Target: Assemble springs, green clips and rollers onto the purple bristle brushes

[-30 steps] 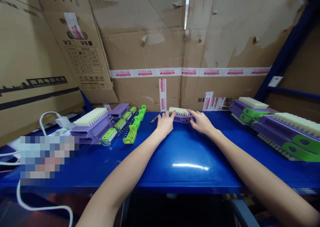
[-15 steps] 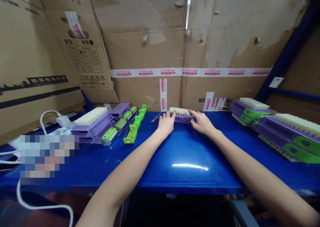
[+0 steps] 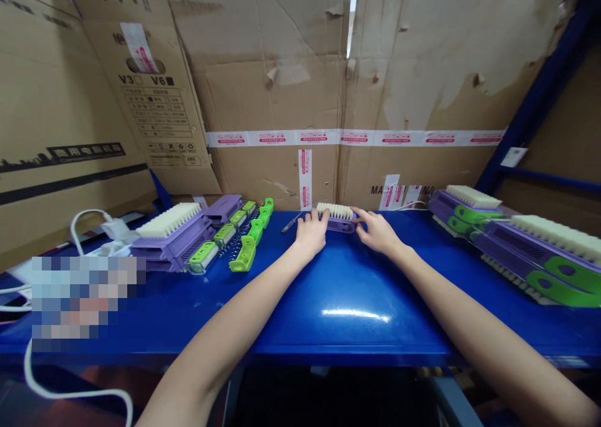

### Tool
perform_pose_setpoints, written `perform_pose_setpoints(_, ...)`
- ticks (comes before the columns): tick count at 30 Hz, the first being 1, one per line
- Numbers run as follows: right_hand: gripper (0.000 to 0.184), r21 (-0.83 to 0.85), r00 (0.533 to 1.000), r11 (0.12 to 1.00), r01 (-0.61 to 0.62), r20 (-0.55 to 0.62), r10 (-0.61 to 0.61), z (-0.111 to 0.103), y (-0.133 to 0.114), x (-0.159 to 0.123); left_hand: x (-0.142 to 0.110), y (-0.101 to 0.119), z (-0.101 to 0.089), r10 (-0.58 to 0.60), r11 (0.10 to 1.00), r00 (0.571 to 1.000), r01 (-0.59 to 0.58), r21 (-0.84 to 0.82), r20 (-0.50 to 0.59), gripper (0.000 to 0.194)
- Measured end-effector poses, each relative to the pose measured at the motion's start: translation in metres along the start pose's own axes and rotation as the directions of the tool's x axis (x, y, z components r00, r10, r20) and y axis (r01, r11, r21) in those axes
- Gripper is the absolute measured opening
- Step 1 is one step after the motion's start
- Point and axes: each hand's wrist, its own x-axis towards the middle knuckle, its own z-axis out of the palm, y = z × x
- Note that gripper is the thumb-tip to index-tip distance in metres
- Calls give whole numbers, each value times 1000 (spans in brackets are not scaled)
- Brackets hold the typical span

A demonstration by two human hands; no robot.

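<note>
A small purple brush (image 3: 340,225) with cream bristles facing up lies at the back of the blue table, between my two hands. My left hand (image 3: 310,233) has its fingers closed on the brush's left end, the fingertips reaching over the bristles. At the other end, my right hand (image 3: 377,231) grips the brush with its forefinger near the top corner and its thumb lower down. Just left of my left hand lies a thin screwdriver (image 3: 290,224). The brush's underside is hidden.
To the left are stacked purple brushes (image 3: 171,242), green-topped clear parts (image 3: 203,256), springs (image 3: 230,245) and bright green caps (image 3: 244,257). White cables (image 3: 75,386) hang there. More purple-green brushes (image 3: 526,252) stand on the right. Cardboard (image 3: 282,95) walls the back of the table (image 3: 352,333).
The view has shifted very slightly. Both hands stay on the brush at the same spot, with no clear movement of the fingers.
</note>
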Motion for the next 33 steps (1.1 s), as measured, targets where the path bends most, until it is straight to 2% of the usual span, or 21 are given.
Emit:
perform_pose_setpoints(5,55,26,999,999,30,-25,-29,1,1,0,-13,5,-19,27,998,998,-30,55,61,65)
perform_pose_setpoints(9,55,31,999,999,35,-34,-34,2,2,0,-52,0,-43,129,985,980,-144,92,152,51)
perform_pose_setpoints(13,55,33,999,999,35,-37,-34,2,3,0,-99,-21,-63,180,964,968,-208,164,174,42)
perform_pose_setpoints(18,55,20,999,999,28,-34,-28,2,3,0,-138,-58,-82,88,917,987,-134,377,136,52)
perform_pose_setpoints(22,55,24,999,999,29,-37,-28,3,3,0,-150,-81,-89,32,892,981,-114,437,190,54)
perform_pose_setpoints(26,56,47,999,998,29,-35,-28,3,3,0,-151,-91,-92,61,905,971,-151,398,230,49)
perform_pose_setpoints(30,54,54,1000,998,16,-24,-15,1,1,-1,-149,-83,-98,145,931,927,-247,270,347,41)
perform_pose_setpoints(33,54,53,1000,999,12,-25,-11,1,0,-1,-148,-68,-105,211,936,912,-292,197,353,31)
